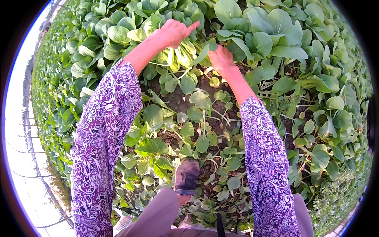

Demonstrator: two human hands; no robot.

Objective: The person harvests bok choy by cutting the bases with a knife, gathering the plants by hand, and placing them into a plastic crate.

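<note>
My left hand (175,32) is at the top middle, closed around a bunch of leafy greens that look like bok choy (185,56). Its index finger stretches out to the right across the leaves. Pale stems of the bunch fan out below the hand, towards me. To the right, my right hand (221,58) reaches low among the plants, close to the soil. A leaf and the hand's own back hide its fingertips, so its grip does not show. Just beyond it grows a large bok choy plant (266,32) with broad leaves.
Bare soil (177,102) shows between low seedlings and cut or fallen leaves before me. My dark shoe (187,176) stands among weeds (152,151). Dense greens spread left and right. A white mesh crate (124,222) is partly visible at bottom left.
</note>
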